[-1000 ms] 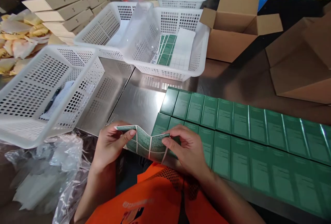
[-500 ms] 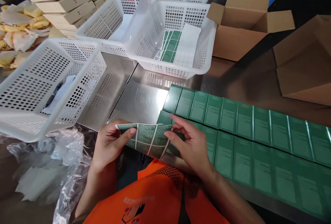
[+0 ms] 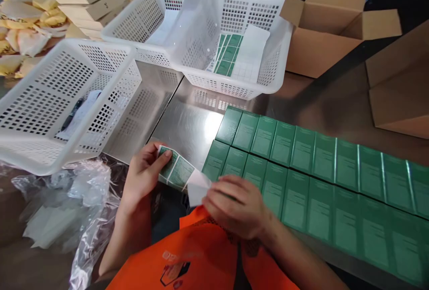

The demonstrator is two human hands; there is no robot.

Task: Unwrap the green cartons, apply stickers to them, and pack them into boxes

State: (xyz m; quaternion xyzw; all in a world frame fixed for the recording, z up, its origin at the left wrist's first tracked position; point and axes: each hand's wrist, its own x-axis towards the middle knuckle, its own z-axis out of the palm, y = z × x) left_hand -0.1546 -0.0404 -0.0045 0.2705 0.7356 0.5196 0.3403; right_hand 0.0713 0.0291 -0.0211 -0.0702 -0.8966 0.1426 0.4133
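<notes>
Head view: a sheet of green labels (image 3: pixel 177 171) hangs between the two hands, just above the near edge of the steel table (image 3: pixel 187 124). The left hand (image 3: pixel 142 176) pinches its left end between thumb and fingers. The right hand (image 3: pixel 234 205) is curled closed over the sheet's right end, where the white backing (image 3: pixel 197 188) folds up toward the camera. Just to the right of the right hand, and beyond it, lie two rows of green boxes (image 3: pixel 321 174), side by side and touching. To the left of the left hand sits a white basket (image 3: pixel 50 102), with crumpled clear plastic (image 3: pixel 63 209) below it. Farther ahead of the hands, another white basket (image 3: pixel 234 53) holds label sheets, and an open cardboard carton (image 3: pixel 331 26) stands to its right.
</notes>
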